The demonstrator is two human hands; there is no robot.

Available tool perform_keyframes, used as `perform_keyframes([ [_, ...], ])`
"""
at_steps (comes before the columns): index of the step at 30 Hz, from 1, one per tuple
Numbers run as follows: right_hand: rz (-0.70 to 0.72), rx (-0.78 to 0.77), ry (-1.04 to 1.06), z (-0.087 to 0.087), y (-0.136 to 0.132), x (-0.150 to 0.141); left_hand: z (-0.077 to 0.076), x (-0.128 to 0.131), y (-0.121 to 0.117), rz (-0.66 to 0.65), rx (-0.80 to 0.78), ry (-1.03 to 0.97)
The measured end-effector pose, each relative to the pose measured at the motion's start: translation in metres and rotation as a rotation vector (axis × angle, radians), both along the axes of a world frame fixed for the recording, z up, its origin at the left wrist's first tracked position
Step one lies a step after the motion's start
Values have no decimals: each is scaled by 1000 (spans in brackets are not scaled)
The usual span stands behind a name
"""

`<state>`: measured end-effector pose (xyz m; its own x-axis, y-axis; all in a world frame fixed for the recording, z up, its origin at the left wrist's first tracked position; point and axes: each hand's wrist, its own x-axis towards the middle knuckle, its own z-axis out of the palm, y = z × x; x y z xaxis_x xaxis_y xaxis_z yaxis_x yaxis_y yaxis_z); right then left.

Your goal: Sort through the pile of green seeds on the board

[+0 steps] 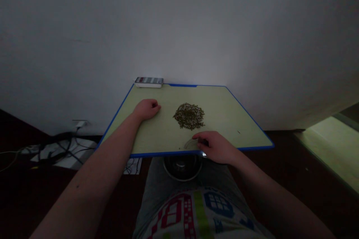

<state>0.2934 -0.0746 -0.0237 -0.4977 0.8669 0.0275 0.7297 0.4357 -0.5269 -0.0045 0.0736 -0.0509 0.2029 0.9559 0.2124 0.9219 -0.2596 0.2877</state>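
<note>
Your right hand (pixel 215 147) curls at the board's (pixel 159 138) near edge, fingertips at one pale curved piece (pixel 191 142) — grip unclear. Your left hand (pixel 146 109) rests loosely fisted, nothing visible in it. One pile of small brown bits (pixel 189 115) lies between, slightly far; reaching it calls for going far-left from your right. One bowl (pixel 183 167) sits below the near edge.

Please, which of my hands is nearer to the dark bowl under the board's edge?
Right. Your right hand is at the board's near edge, just above and right of the bowl; your left hand is farther away, on the board's left side.
</note>
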Motion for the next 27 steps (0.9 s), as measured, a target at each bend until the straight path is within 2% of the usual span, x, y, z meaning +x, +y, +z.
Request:
perform_keyframes([
  [4, 9, 9, 40, 3, -1, 0, -3, -2, 2, -13, 19, 8],
  [8, 41, 111, 60, 6, 8, -15, -3, -2, 3, -11, 5, 5],
  [12, 176, 164, 41, 6, 20, -42, -2, -1, 3, -12, 8, -4],
  [15, 259, 136, 60, 4, 25, -53, -2, -1, 2, -13, 5, -5],
  [20, 278, 82, 82, 0, 24, -49, -2, -1, 2, -3, 1, 0],
  [27, 179, 69, 126, -3, 13, -31, -3, -1, 3, -11, 11, 8],
])
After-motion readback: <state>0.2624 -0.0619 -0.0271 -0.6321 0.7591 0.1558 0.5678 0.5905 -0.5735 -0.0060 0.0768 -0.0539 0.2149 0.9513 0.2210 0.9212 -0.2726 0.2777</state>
